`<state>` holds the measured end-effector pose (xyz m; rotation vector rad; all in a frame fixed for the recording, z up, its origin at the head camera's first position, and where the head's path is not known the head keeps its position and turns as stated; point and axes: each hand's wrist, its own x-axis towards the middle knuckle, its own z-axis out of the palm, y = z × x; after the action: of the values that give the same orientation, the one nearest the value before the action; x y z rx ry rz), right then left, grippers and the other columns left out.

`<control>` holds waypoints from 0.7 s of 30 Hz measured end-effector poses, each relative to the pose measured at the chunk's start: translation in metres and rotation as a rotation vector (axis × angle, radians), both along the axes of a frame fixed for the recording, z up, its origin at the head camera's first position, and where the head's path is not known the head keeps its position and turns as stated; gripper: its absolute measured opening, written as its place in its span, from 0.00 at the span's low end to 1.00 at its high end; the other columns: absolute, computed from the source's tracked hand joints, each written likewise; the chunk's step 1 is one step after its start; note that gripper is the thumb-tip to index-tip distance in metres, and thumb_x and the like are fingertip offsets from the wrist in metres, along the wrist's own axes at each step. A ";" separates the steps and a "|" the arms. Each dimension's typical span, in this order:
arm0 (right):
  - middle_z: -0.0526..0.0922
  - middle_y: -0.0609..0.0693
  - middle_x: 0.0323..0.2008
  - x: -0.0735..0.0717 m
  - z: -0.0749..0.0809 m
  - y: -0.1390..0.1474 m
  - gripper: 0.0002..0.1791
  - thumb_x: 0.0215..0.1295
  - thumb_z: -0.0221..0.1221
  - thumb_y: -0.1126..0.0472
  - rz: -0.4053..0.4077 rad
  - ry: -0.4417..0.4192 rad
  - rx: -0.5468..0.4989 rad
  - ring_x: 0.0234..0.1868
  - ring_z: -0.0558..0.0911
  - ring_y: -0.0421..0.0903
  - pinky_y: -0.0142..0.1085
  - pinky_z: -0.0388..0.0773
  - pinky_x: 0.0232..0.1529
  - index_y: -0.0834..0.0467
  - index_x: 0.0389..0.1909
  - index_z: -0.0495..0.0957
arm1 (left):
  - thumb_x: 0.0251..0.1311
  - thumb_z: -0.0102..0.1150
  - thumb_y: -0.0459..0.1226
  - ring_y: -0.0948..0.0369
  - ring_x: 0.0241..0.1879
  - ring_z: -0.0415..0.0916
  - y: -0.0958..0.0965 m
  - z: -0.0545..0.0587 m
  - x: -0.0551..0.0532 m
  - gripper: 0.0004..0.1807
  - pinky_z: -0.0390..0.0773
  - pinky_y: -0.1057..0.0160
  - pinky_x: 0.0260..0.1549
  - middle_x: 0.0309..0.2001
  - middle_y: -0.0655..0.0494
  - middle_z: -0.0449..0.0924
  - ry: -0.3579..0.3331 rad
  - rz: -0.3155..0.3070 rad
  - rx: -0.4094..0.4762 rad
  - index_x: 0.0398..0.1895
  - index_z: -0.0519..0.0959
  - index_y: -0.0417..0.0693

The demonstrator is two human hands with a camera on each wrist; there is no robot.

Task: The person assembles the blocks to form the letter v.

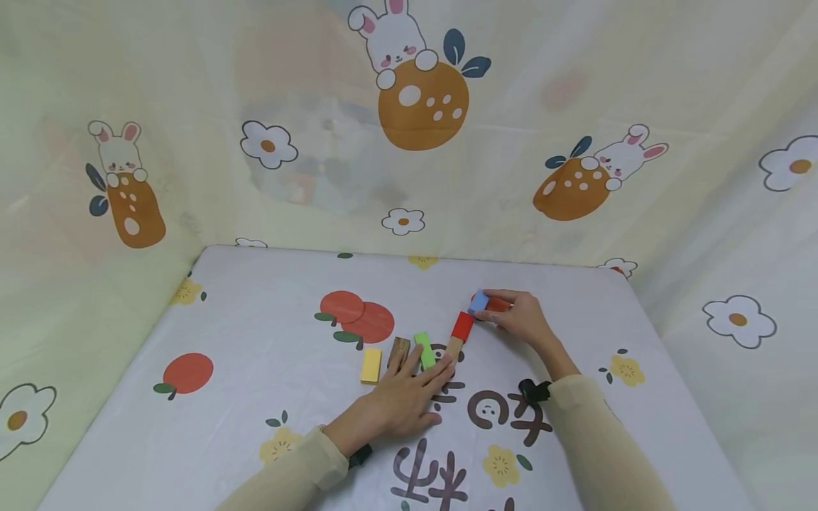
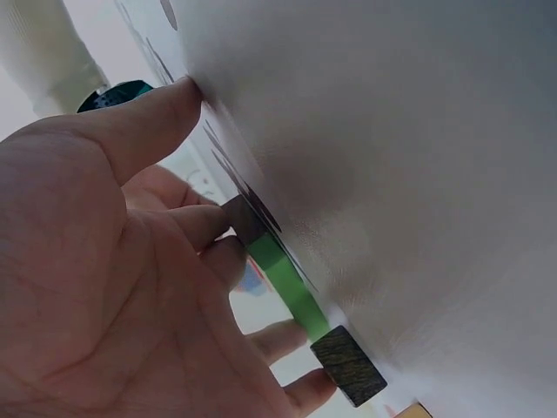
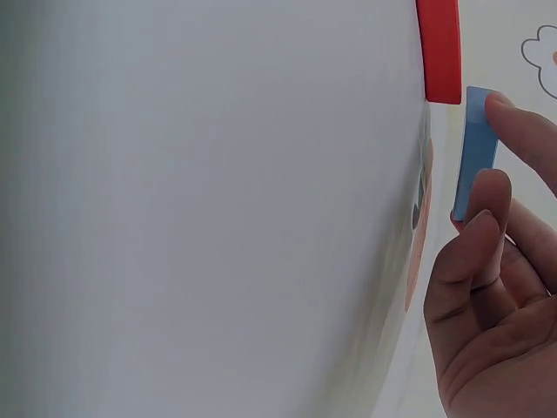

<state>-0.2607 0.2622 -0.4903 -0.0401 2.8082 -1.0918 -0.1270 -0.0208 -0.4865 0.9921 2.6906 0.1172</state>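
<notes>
My right hand [image 1: 520, 317] pinches a blue block [image 1: 479, 301] between thumb and fingers, by the far end of a red block [image 1: 463, 326]. In the right wrist view the blue block [image 3: 477, 148] is held at the fingertips, close to the red block [image 3: 442, 57]. My left hand [image 1: 402, 401] lies spread, palm down, with straight fingers over the near ends of several blocks. Its fingertips reach a brown block [image 1: 399, 348], a green block [image 1: 424, 349] and a plain wooden block [image 1: 454, 346], which lines up with the red one.
A yellow block [image 1: 371, 365] lies left of the brown one. The tablecloth [image 1: 255, 312] carries printed apples, flowers and characters. A patterned curtain [image 1: 307, 199] hangs behind the table's far edge and along both sides.
</notes>
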 end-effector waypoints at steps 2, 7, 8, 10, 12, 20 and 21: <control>0.87 0.62 0.43 0.000 0.000 -0.001 0.38 0.63 0.73 0.41 0.005 0.005 0.008 0.36 0.79 0.49 0.33 0.77 0.32 0.52 0.71 0.79 | 0.73 0.54 0.63 0.43 0.88 0.38 0.000 0.000 0.000 0.47 0.44 0.34 0.84 0.89 0.69 0.38 0.004 -0.001 -0.005 0.88 0.46 0.67; 0.86 0.63 0.53 -0.002 -0.002 -0.004 0.38 0.64 0.72 0.41 0.017 0.010 0.027 0.46 0.78 0.53 0.33 0.75 0.35 0.52 0.71 0.79 | 0.73 0.54 0.63 0.43 0.88 0.38 0.000 0.000 0.001 0.46 0.45 0.34 0.84 0.89 0.69 0.39 0.007 0.002 -0.003 0.88 0.47 0.67; 0.86 0.63 0.54 -0.003 -0.002 -0.004 0.37 0.64 0.72 0.41 0.016 0.007 0.028 0.48 0.78 0.53 0.33 0.75 0.35 0.52 0.71 0.79 | 0.72 0.54 0.63 0.43 0.88 0.38 0.000 0.000 0.001 0.47 0.45 0.34 0.84 0.89 0.69 0.38 0.006 0.003 -0.002 0.88 0.47 0.67; 0.85 0.63 0.54 -0.004 -0.002 -0.004 0.38 0.64 0.72 0.41 0.023 0.006 0.033 0.49 0.78 0.55 0.34 0.74 0.37 0.52 0.71 0.79 | 0.73 0.54 0.63 0.43 0.88 0.38 0.000 0.001 0.001 0.47 0.45 0.34 0.84 0.89 0.69 0.38 0.005 0.003 -0.001 0.88 0.47 0.67; 0.85 0.63 0.56 -0.005 -0.003 -0.005 0.37 0.63 0.72 0.41 0.024 0.008 0.039 0.52 0.77 0.56 0.35 0.73 0.38 0.51 0.71 0.79 | 0.72 0.54 0.62 0.43 0.88 0.39 0.000 0.001 0.001 0.46 0.45 0.35 0.84 0.89 0.69 0.39 0.006 0.004 0.000 0.88 0.47 0.67; 0.85 0.63 0.55 -0.008 -0.003 -0.008 0.36 0.64 0.72 0.43 0.026 -0.004 0.033 0.46 0.79 0.53 0.34 0.75 0.37 0.51 0.71 0.79 | 0.73 0.54 0.62 0.43 0.88 0.39 0.000 0.003 0.001 0.46 0.45 0.35 0.84 0.89 0.68 0.39 0.014 -0.001 0.003 0.88 0.48 0.66; 0.85 0.62 0.53 -0.008 -0.003 -0.009 0.36 0.64 0.72 0.43 0.025 -0.011 0.031 0.43 0.79 0.52 0.34 0.75 0.36 0.51 0.71 0.79 | 0.73 0.54 0.62 0.43 0.88 0.39 0.000 0.003 0.000 0.46 0.45 0.35 0.84 0.89 0.68 0.39 0.015 -0.002 0.004 0.88 0.48 0.66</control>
<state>-0.2692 0.2536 -0.4929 -0.0662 2.8068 -1.0396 -0.1266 -0.0209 -0.4839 1.0002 2.7044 0.1145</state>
